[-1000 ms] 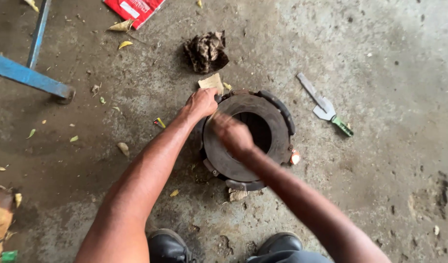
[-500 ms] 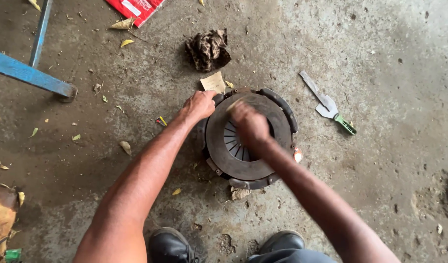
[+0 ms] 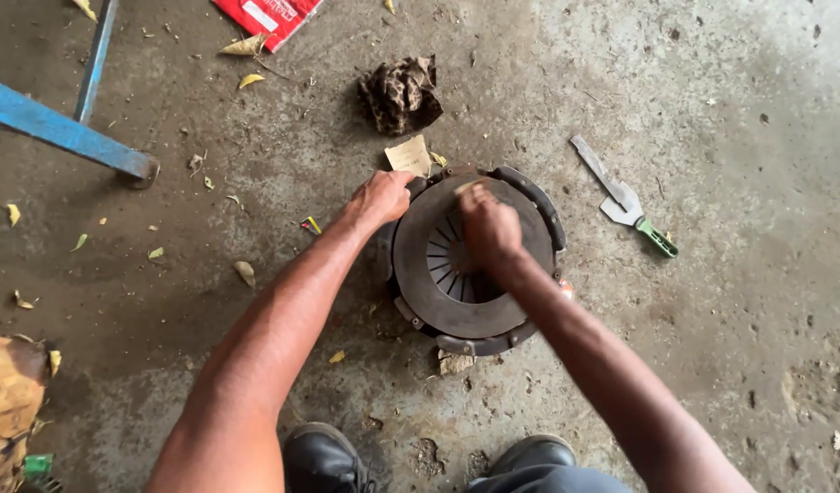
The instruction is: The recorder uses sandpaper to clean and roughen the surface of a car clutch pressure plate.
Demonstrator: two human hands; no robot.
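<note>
While the left hand (image 3: 376, 199) grips the round metal plate (image 3: 470, 260) flat on the concrete floor (image 3: 712, 365), rubbing is under way.
Right hand (image 3: 488, 228) clenched on a small pale scrap, pressed to the plate's top face; next move calls for firm, even strokes.

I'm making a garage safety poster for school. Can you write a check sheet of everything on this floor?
Surface: grey concrete floor, dusty, stained.
Job's things: round metal clutch plate flat on floor.
Clutter: crumpled rag, paper scrap, green-handled scraper, dry leaves, red packet.
Hands: left hand grips the plate's rim; right hand presses on its face.
Cables: nothing seen.
Surroundings: blue metal frame, black shoes.
</note>
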